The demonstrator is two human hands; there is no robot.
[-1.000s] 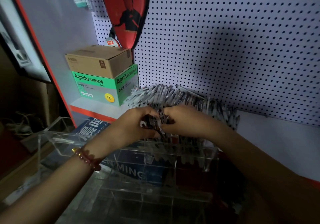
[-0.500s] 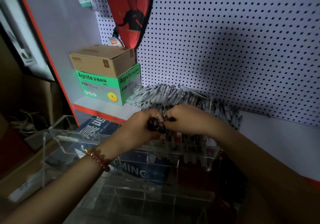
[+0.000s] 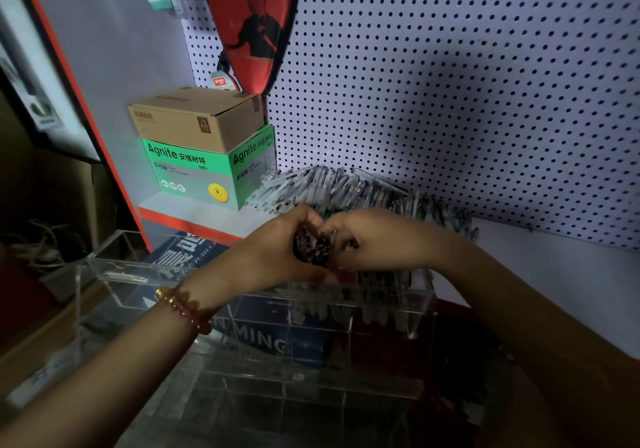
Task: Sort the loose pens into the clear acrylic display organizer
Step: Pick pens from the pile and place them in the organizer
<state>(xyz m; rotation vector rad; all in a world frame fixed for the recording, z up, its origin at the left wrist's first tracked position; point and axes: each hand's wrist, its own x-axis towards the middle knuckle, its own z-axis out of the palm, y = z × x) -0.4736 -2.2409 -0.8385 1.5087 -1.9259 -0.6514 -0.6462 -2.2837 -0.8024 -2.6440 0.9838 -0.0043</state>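
Observation:
A heap of loose pens lies on the white shelf against the pegboard. In front of it stands the clear acrylic organizer, with several pens upright in its back right compartments. My left hand curls round a small bundle of dark pens, held end-on above the organizer's back row. My right hand meets it from the right, fingers curled on the same bundle. A bead bracelet sits on my left wrist.
A brown carton sits on a green Agnite box at the shelf's left end. A red racket cover hangs on the pegboard. A blue printed box shows through the organizer. Dark clutter lies at far left.
Both hands stay joined on the pen bundle and have closed in round it slightly. The bundle now points more end-on toward me. The view shifted a little.

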